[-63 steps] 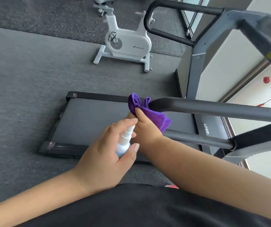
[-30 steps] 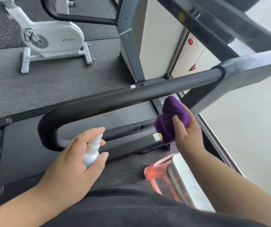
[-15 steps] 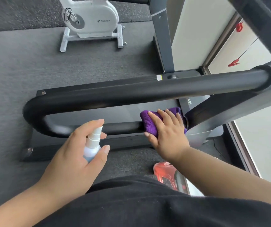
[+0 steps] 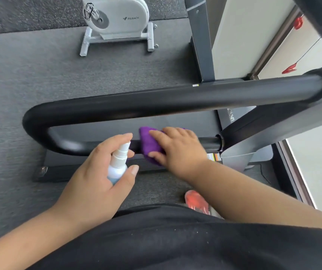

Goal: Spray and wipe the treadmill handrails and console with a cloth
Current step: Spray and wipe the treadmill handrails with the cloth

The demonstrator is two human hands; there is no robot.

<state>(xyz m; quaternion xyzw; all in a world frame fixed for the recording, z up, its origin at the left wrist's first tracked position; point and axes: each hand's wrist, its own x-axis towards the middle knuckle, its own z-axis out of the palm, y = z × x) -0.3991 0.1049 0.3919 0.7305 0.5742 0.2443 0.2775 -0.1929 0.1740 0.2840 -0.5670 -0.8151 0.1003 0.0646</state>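
Gym floor | right hand (image 4: 177, 148) presses cloth (image 4: 149, 146) on lower rail (image 4: 209, 143): rub whole bar | left hand (image 4: 98, 172) holds bottle (image 4: 118, 164)

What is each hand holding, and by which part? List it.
Left hand grips the spray bottle round its body, index finger over the nozzle top. Right hand presses the purple cloth onto the lower handrail bar, fingers draped over the cloth.

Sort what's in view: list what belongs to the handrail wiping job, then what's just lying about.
In the job: purple cloth, spray bottle, handrail, right hand pressing the cloth on the rail, left hand gripping the bottle.

Lying about: white exercise bike, red hooks.
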